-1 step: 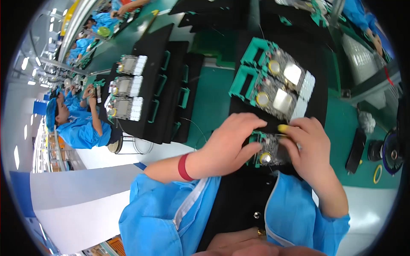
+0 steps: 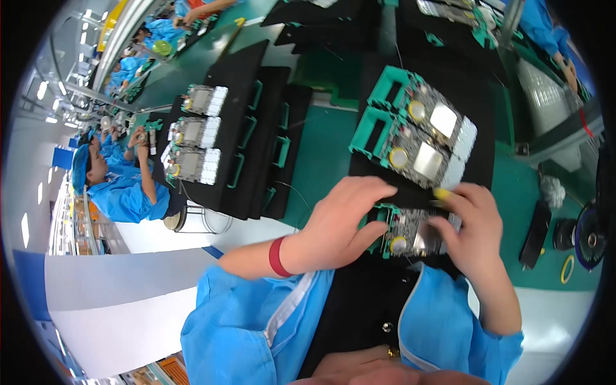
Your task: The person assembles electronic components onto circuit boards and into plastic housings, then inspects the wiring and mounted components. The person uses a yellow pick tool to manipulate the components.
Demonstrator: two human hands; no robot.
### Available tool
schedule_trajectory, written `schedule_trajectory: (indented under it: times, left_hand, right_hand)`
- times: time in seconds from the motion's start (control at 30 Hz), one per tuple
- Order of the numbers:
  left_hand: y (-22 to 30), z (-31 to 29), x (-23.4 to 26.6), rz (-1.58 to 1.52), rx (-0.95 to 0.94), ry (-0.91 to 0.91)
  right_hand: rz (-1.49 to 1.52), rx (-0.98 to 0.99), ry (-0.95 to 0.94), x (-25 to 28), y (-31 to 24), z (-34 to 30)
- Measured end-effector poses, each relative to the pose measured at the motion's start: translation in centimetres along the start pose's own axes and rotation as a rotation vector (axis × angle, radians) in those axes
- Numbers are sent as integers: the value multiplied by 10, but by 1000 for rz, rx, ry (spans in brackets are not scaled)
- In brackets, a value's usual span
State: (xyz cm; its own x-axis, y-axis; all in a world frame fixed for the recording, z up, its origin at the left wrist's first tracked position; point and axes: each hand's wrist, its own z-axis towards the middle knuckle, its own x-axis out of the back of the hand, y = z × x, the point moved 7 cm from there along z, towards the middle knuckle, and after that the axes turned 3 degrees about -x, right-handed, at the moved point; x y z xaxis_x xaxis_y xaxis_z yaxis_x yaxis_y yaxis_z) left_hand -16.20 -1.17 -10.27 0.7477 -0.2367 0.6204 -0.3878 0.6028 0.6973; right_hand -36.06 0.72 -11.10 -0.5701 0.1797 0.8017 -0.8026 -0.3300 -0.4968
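Observation:
In front of me lies a circuit board point(image 2: 404, 230) with a green plastic frame at its left end, a round yellow-rimmed part and a metal plate. My left hand point(image 2: 343, 218) curves around the green end, thumb beside its edge and fingers apart, gripping nothing visible. Over the board's right part is my right hand point(image 2: 475, 221), thumb and index finger apart, thumb close to the metal plate. Something yellow and blurred point(image 2: 441, 194) is at its index fingertip; whether worn or held, I cannot tell. Just beyond lie two similar boards point(image 2: 427, 138) with green frames point(image 2: 371, 131).
To the left, black sheets point(image 2: 240, 144) carry several more boards point(image 2: 197, 131). At the right are a black oblong thing point(image 2: 534, 234), a yellow ring point(image 2: 567, 269) and a dark round reel point(image 2: 590, 235). A co-worker in blue point(image 2: 128, 189) sits at the left.
My right hand has moved slightly right and back from the board, exposing more of its metal plate. My left hand has hardly moved. The whole view has shifted a little.

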Motion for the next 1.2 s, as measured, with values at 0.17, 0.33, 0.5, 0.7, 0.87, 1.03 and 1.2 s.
schedule_trajectory:
  times: [0.17, 0.33, 0.5, 0.7, 0.87, 1.03, 1.2]
  left_hand:
    - [-55, -39, 34, 1, 226, 273]
    - [-83, -28, -29, -416, 303, 134]
    - [-87, -2, -24, -634, 210, 176]
    - [-90, 16, 9, -1462, 498, 354]
    - [-68, 7, 56, -1835, 311, -10]
    - [-81, -37, 101, -1586, 251, 273]
    - [-70, -79, 153, -1398, 135, 590]
  right_hand:
    - [372, -789, 17, 3, 131, -73]
    - [858, -645, 128, -17, 139, -73]
    - [1027, -509, 276, -14, 124, -62]
    - [1353, -491, 152, 9, 83, -13]
    - [1398, -416, -74, 12, 51, 31]
    - [1423, -420, -269, -14, 55, 62]
    - [1484, -685, -232, -26, 68, 59]
